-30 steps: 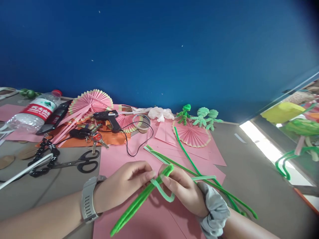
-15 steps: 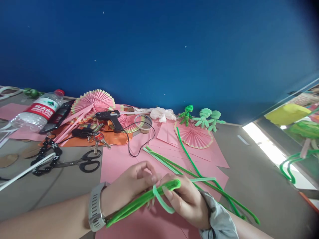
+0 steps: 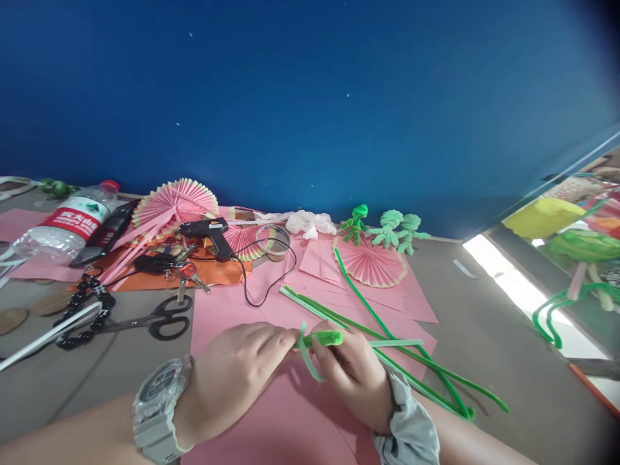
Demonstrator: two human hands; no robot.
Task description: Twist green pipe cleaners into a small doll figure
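Observation:
My right hand (image 3: 356,368) pinches a bundle of bright green pipe cleaners (image 3: 327,338) near its rounded end, between thumb and fingers. A pale green pipe cleaner (image 3: 306,352) crosses over the bundle as a loose loop, and one end of it pokes out past the right hand. My left hand (image 3: 239,368) is closed round the bundle's other part, its back turned up, so the fingers and most of the bundle are hidden. More green pipe cleaners (image 3: 358,321) lie on the pink paper (image 3: 227,329) under and beyond the hands.
Left of the paper lie black-handled scissors (image 3: 167,316), keys (image 3: 186,274) and a plastic bottle (image 3: 72,223). A glue gun (image 3: 210,231), a tape roll (image 3: 272,241) and a folded pink fan (image 3: 371,261) sit toward the blue wall (image 3: 310,110). Small green pipe-cleaner figures (image 3: 387,229) stand behind the fan.
My left hand has turned over, back up, and closed round the green bundle, covering its long part. The bundle's end now lies nearly level, with the pale loop still across it.

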